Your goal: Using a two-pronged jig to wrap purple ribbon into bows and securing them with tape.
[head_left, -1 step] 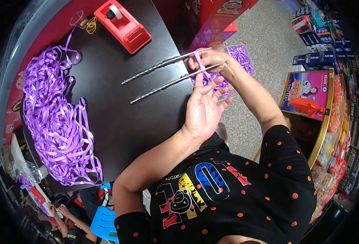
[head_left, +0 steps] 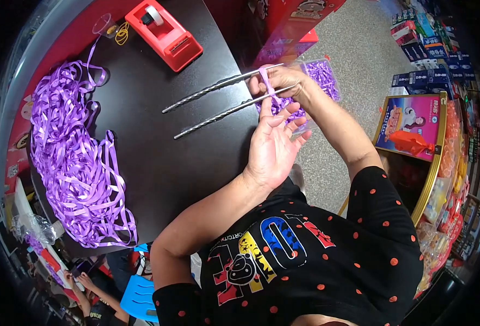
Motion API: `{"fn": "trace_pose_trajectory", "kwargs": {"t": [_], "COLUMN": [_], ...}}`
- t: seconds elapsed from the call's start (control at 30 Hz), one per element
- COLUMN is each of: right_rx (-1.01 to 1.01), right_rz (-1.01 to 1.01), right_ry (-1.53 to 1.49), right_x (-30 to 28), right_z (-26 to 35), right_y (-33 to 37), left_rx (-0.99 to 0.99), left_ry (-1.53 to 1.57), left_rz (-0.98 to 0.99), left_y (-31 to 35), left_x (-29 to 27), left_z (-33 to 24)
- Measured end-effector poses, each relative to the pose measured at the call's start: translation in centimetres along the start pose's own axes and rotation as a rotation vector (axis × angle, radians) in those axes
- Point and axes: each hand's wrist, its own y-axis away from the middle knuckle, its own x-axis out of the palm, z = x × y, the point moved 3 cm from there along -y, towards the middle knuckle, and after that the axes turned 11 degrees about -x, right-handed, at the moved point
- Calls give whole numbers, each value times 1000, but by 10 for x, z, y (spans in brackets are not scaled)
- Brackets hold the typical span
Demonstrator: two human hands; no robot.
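Loosely, left fingers (head_left: pixel 294 126) spread, one tip at purple ribbon (head_left: pixel 267 81); right fingers (head_left: pixel 256 85) curled behind it, grip unclear.

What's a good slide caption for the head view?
Left hand and right hand at a purple ribbon spanning two metal rods, a ribbon heap and tape dispenser on the dark table.

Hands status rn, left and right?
Left hand: open, palm up, by the purple ribbon on the rods.
Right hand: partly curled at the ribbon; can't tell if gripping.
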Motion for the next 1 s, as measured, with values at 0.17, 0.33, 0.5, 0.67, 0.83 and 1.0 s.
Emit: {"fn": "trace_pose_trajectory", "kwargs": {"t": [0.17, 0.33, 0.5, 0.67, 0.83, 1.0], "right_rx": [29, 152, -339, -263, -221, -457], "right_rz": [20, -275, -41, 270, 311, 314], "right_ry": [124, 938, 1512, 1854, 1833, 1845], "right_x": [4, 15, 98, 111, 102, 75], "right_z": [4, 82, 116, 111, 112, 102], "right_y": [-1, 50, 31, 20, 20, 42], "left_rx": [-9, -15, -4, -3, 8, 0], "left_ry": [-5, -20, -82, -93, -82, -41], "left_rz": [3, -19, -2, 6, 11, 9], "left_y": [1, -2, 0, -3, -1, -1], "left_x": [0, -1, 3, 2, -2, -4], "left_z": [0, 3, -1, 2, 2, 3]}}
